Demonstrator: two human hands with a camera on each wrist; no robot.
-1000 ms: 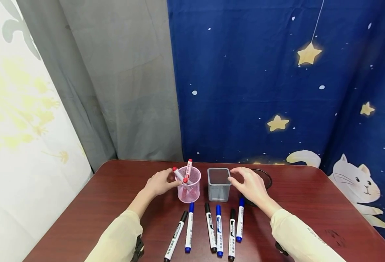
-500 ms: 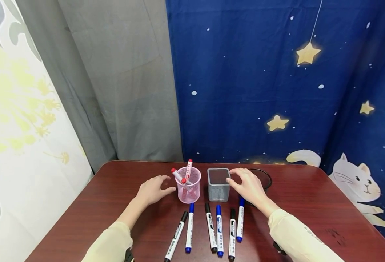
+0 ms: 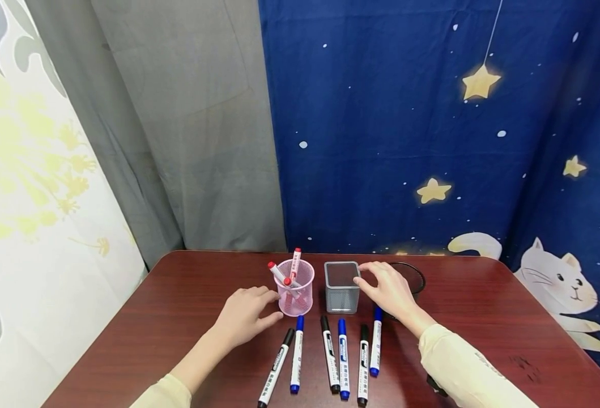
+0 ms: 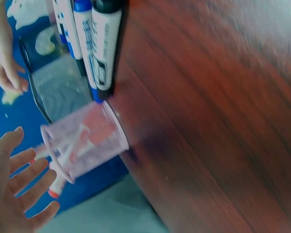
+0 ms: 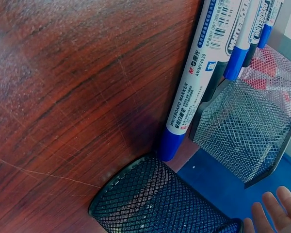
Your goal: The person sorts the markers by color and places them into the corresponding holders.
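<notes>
My left hand (image 3: 246, 314) is just left of the round pink mesh pen holder (image 3: 296, 294), fingers apart and nothing held. In the left wrist view the fingers (image 4: 31, 177) spread near the holder's rim; contact is hard to tell. Several red-capped markers (image 3: 296, 263) lean inside that pink holder. My right hand (image 3: 390, 290) hovers beside the square grey mesh pen holder (image 3: 342, 297), its thumb close to the rim, gripping nothing. Partly hidden behind this hand is a black mesh pen holder (image 5: 155, 204).
Several markers lie in a row before the holders, among them a black-capped marker (image 3: 276, 368), a blue-capped marker (image 3: 297, 357) and another blue-capped marker (image 3: 376, 343). Curtains (image 3: 381, 141) hang behind the brown table (image 3: 483, 317).
My left hand first drew back leftward from the pink holder, then came lower and nearer its side again. My right hand stays almost where it was. Holders and markers are unmoved.
</notes>
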